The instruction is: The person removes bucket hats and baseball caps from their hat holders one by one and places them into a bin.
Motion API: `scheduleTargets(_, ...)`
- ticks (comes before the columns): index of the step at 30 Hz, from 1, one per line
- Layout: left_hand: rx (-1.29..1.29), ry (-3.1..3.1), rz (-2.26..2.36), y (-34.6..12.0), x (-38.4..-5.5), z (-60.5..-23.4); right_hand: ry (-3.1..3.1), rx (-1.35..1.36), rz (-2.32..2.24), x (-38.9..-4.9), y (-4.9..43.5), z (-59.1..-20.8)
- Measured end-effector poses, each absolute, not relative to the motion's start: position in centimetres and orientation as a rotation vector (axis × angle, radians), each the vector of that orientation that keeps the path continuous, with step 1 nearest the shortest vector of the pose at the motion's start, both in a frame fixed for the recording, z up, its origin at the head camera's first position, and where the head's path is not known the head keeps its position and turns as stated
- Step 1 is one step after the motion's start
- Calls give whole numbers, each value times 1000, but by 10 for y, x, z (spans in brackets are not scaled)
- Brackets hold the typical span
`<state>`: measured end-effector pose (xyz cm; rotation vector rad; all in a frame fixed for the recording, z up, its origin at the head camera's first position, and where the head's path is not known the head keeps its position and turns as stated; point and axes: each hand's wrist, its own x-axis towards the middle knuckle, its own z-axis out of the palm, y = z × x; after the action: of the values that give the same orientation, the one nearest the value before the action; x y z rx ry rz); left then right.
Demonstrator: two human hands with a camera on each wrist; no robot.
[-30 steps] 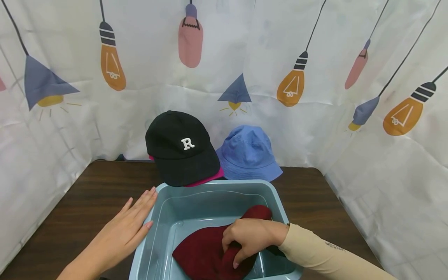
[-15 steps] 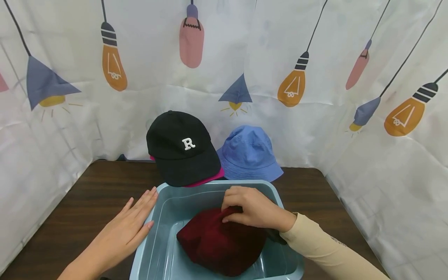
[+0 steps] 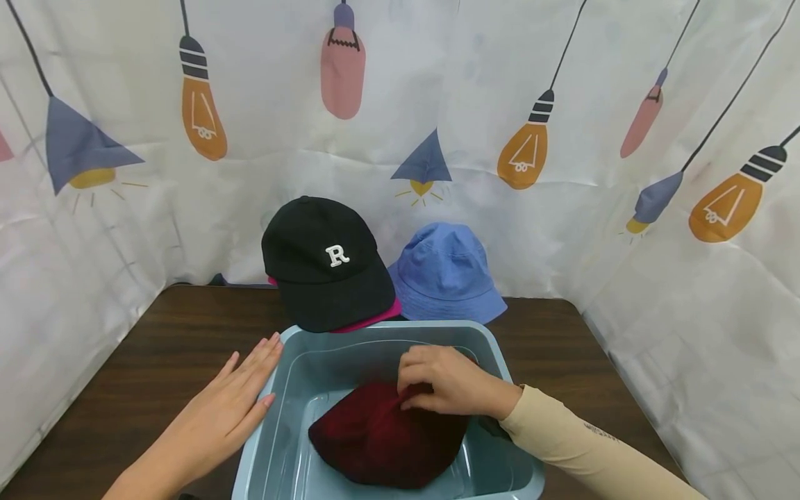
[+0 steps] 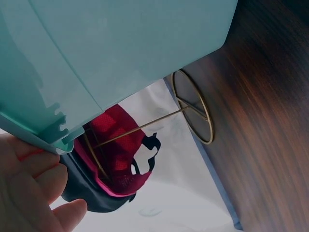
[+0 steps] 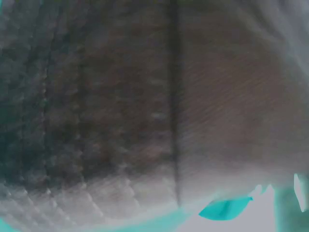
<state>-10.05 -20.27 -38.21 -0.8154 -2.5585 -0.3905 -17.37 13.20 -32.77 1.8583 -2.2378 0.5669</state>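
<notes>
A dark red hat [image 3: 387, 444] is in the light blue plastic tub [image 3: 350, 333] in the head view. My right hand [image 3: 440, 378] pinches its top between thumb and fingers. Whether the hat touches the tub's floor, I cannot tell. Close-up cloth with rows of stitching [image 5: 111, 111] fills most of the right wrist view, so the right fingers are hidden there. My left hand [image 3: 219, 417] lies with straight fingers along the tub's left rim. In the left wrist view, the left fingers [image 4: 50, 176] touch that rim from outside.
Behind the tub stand a black cap [image 3: 319, 264] with a white R and a blue bucket hat [image 3: 446, 271]. Bright pink shows under the cap. A thin metal stand [image 4: 193, 106] reaches into the pink cap. A brown wooden table [image 3: 194, 326] meets a lamp-patterned cloth [image 3: 281, 104] behind.
My right hand has moved from the hat's near side back to its top, drawing the cloth up, then sinking slightly. The hat now shows a rounder shape. My left hand stays put.
</notes>
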Motion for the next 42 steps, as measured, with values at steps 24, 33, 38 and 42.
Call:
scheduleTargets(24, -804, -2565, -390, -203, -99, -382, -2660, 2130, 454, -165, 140, -332)
scheduleTargets(33, -806, -2561, -390, -203, -100, -382, -2552, 2071, 667, -170, 146, -323)
scheduleTargets(38, -808, -2553, -387, -203, -100, -382, -2506, 2047, 686, -173, 149, -323)
scheduleTargets(42, -808, -2554, -385, -202, -101, -382, -2487, 2028, 694, -174, 150, -322)
